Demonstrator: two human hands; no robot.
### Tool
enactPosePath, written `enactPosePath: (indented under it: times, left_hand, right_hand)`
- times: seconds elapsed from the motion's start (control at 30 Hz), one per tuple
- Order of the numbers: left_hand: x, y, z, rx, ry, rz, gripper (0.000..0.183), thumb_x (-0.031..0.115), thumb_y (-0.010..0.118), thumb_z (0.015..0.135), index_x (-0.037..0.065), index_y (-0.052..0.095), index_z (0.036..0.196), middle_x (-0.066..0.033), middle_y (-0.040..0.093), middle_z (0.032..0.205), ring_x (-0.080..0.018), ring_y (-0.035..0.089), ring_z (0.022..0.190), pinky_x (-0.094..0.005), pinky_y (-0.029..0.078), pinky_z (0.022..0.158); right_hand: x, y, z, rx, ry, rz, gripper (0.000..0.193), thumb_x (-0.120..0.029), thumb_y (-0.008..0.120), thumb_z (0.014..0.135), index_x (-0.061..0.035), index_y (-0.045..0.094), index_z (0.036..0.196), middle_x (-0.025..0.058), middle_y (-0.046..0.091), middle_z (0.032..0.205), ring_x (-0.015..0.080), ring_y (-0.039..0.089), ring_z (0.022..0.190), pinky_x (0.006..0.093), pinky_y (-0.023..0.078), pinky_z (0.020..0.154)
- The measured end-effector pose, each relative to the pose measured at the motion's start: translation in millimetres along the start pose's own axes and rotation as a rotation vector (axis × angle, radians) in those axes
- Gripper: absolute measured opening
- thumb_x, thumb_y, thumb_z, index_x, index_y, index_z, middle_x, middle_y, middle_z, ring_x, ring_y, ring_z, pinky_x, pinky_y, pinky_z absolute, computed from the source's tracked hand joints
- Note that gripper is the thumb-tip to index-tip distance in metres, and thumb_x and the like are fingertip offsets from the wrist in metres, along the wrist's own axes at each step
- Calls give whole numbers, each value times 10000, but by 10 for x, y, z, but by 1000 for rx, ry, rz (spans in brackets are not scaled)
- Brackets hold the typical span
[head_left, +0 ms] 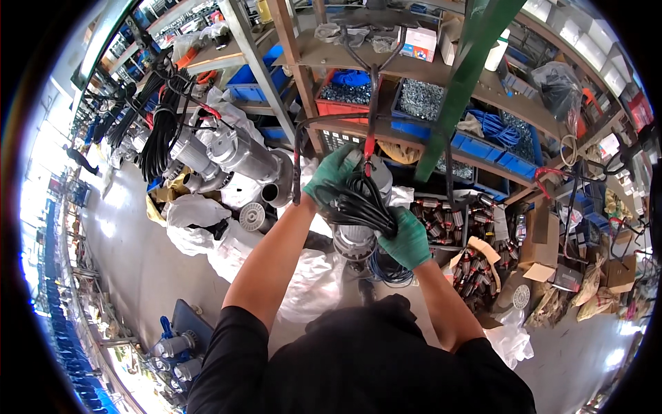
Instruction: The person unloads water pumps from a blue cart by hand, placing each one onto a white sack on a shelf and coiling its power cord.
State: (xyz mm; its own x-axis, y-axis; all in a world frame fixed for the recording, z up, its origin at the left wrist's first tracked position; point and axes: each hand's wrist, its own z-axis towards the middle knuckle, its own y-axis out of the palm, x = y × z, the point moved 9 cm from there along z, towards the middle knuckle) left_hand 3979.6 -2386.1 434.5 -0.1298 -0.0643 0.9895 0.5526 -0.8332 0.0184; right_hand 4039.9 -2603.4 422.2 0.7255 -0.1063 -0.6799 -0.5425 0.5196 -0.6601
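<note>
A looped bundle of black cable (362, 203) lies between my two hands, above a grey metal pump (354, 243) standing upright. My left hand (334, 176), in a green glove, closes on the bundle's upper left part. Around its lower right end my right hand (407, 239), also gloved in green, is closed. A red hook (369, 146) hangs from a dark metal bar just above the cable, close to my left fingers. The cable covers much of the pump, and the left fingertips are partly hidden. Beside the pump's base lies a coil of thin dark-blue cord (391, 268).
Several grey pumps (238, 153) with black cables stand at the left. A green post (455, 90) rises before shelves with a red bin (339, 103) and a blue bin (476, 148). A carton (542, 245) and heaped small parts (476, 272) are at the right; white sacks (303, 283) lie nearby.
</note>
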Motion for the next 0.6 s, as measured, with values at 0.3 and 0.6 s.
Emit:
enactPosePath:
  times: [0.3,0.6]
  left_hand:
    - [10,-56,-138,-37,-116,-308,305,269,618,1056,55,627,1274,15,669,1046,-94,635,932,-252,536,813]
    - [127,-186,0,-106,-26,109,295,250,593,1065,13,649,1233,-59,728,1115,-146,691,1011,-299,561,911]
  right_hand:
    - [-234,40,54,-340,37,149,852,-215,795,773,-15,393,1497,241,656,1142,400,662,1037,455,534,911]
    - [60,349,11,-288,7,587,920,-139,819,807,-8,285,1544,144,646,1259,245,649,1098,377,530,965]
